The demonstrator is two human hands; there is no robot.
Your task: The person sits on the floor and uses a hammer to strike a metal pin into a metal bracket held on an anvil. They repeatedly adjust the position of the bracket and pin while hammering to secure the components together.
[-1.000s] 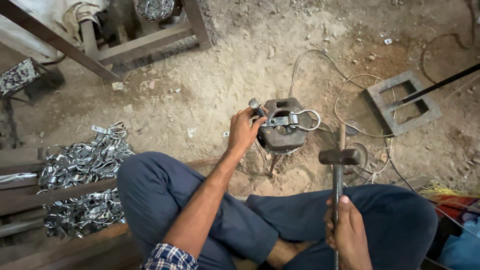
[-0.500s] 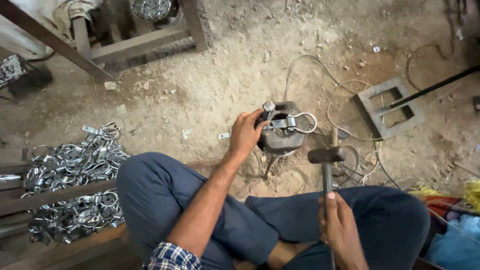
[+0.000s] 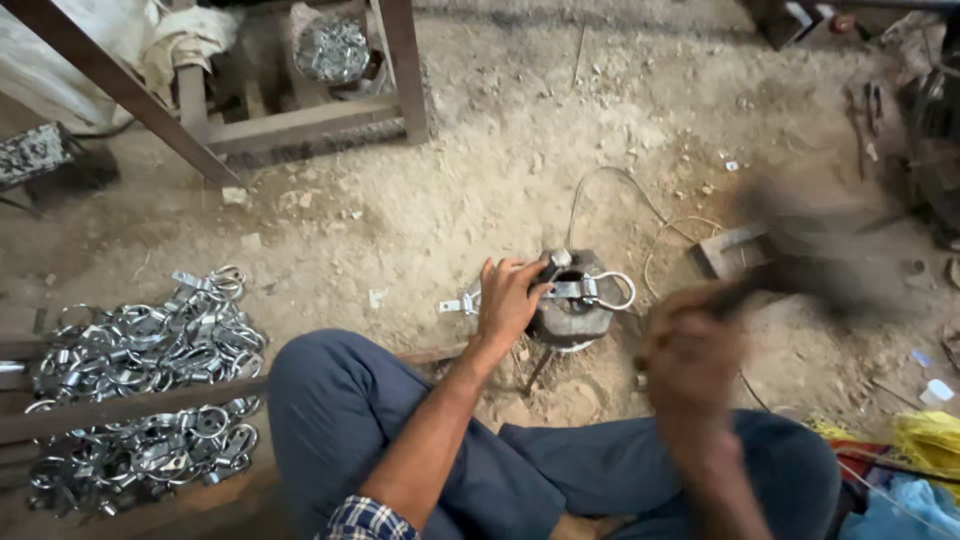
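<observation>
The person sits on the sandy dirt floor (image 3: 480, 200) with legs in blue trousers spread apart; between the knees stands a small dark round metal block (image 3: 570, 315), and on top of it lies a shiny silver metal clamp with a ring at one end (image 3: 590, 290); the left hand (image 3: 508, 300) rests on the near end of that clamp, and its grip is closed on it to keep it flat on the block; the right hand (image 3: 690, 355) is a blur, and its grip looks wrapped round the handle of a dark hammer (image 3: 810, 260), which is blurred too, up and to the right of the block, apart from the clamp.

So this clamp looks like it is in the middle of being hit; I cannot tell how many hits it needs.

On the left lies a big pile of shiny silver ring clamps (image 3: 140, 390), partly behind a brown wooden bar (image 3: 120, 410); I cannot tell which of them are done and which are waiting; only one clamp is on the block, so there may be a lot of work left.
</observation>
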